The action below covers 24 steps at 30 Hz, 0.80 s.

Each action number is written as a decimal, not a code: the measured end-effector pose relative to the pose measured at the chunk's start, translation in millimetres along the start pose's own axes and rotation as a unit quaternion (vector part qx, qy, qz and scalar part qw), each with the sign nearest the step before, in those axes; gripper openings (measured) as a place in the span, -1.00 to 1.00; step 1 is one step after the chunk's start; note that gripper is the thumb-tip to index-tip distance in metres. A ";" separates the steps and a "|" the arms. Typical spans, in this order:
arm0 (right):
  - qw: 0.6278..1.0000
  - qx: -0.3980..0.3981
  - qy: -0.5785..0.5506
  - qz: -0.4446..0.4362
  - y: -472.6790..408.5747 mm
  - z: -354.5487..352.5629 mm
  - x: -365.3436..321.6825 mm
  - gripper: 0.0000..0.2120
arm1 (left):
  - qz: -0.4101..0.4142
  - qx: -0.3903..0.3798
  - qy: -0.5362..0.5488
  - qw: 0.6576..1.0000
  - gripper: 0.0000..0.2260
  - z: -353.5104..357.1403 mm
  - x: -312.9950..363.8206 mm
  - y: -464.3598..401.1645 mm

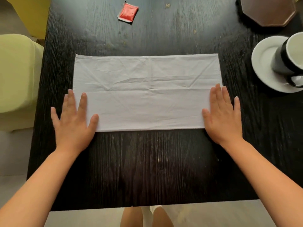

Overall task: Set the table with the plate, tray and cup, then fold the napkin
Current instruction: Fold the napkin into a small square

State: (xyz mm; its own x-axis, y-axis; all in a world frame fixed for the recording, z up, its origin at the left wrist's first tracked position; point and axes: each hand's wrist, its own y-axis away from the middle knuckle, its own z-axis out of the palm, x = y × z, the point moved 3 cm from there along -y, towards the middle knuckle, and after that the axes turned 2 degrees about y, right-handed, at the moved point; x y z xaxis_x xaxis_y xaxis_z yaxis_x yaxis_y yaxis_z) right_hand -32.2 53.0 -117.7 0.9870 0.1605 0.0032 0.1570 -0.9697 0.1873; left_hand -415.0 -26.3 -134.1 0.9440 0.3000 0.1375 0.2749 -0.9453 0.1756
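A white cloth napkin [147, 92] lies flat on the dark wooden table [147, 161], folded into a wide rectangle with its near edge doubled over. My left hand [73, 122] rests palm down on the napkin's near left corner, fingers spread. Pressing flat on the near right corner is my right hand [223, 115]. At the right edge a white plate [264, 63] carries a black cup [288, 58] with a white inside. The brown octagonal tray [268, 10] sits at the far right corner.
A red sachet [128, 12] lies at the far middle of the table, with small crumbs near it. Yellow-green chairs [16, 71] stand off the table's left side. My legs [146, 217] show below the near edge.
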 end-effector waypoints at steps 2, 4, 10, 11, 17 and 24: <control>1.000 -0.002 -0.005 0.010 1.2 -3.1 -0.4 -0.34 | -0.018 -0.011 0.001 1.000 -0.31 -6.0 5.2 0.5; 0.998 0.024 -0.035 0.037 6.2 -8.9 -2.4 -0.36 | -0.027 0.005 0.017 0.999 -0.30 -13.6 18.5 2.1; 0.961 0.116 -0.136 0.213 31.9 -28.7 6.5 -0.44 | 0.145 0.080 0.096 0.982 -0.40 -19.2 148.0 -1.7; 0.953 0.097 -0.166 0.234 34.4 -29.3 8.6 -0.47 | 0.167 0.073 0.092 0.979 -0.41 -14.2 169.4 -2.9; 0.914 0.009 -0.284 0.289 32.5 -33.9 16.7 -0.57 | 0.150 0.000 0.051 0.987 -0.42 24.4 201.4 -10.3; 0.852 0.020 -0.415 0.319 34.6 -39.1 15.5 -0.92 | 0.160 -0.018 0.057 0.985 -0.43 22.7 201.3 -10.8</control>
State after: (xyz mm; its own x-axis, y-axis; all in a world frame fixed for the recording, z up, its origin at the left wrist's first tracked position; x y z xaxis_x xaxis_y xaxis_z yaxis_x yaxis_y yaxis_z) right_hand -12.7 29.2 -72.7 0.5524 -0.5715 -0.6068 -0.4354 -0.8186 0.3747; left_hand -223.8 41.4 -130.4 0.9538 0.0012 0.3004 -0.0425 -0.9894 0.1388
